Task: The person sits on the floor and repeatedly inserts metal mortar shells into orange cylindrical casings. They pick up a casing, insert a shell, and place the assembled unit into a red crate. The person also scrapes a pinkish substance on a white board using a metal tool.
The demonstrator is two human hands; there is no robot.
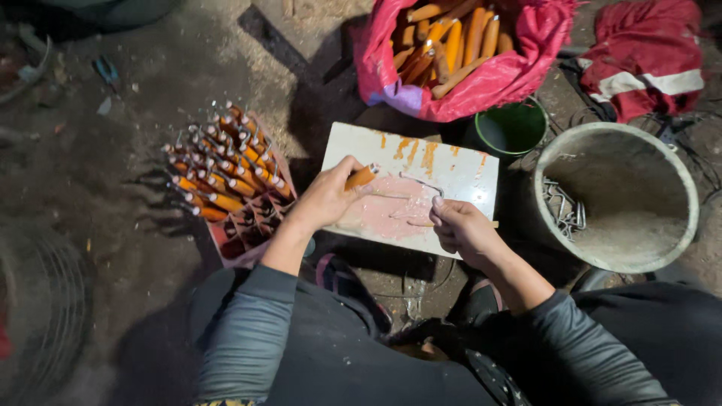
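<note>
My left hand (329, 197) grips an orange wooden handle (362, 177), laid on a white board (466, 171) stained with orange and pink. My right hand (456, 224) is closed on a thin stick or rod (418, 223) that lies across the board, with a bent metal wire piece (421, 183) just above it. The pink smear (391, 213) sits between both hands.
A pink crate (241, 233) at the left holds several upright orange handles with metal hooks (222, 169). A red sack (526, 45) of loose orange handles sits above the board. A green tub (513, 128), a grey bucket (681, 173) with metal hooks (562, 208), and red cloth (647, 53) lie right.
</note>
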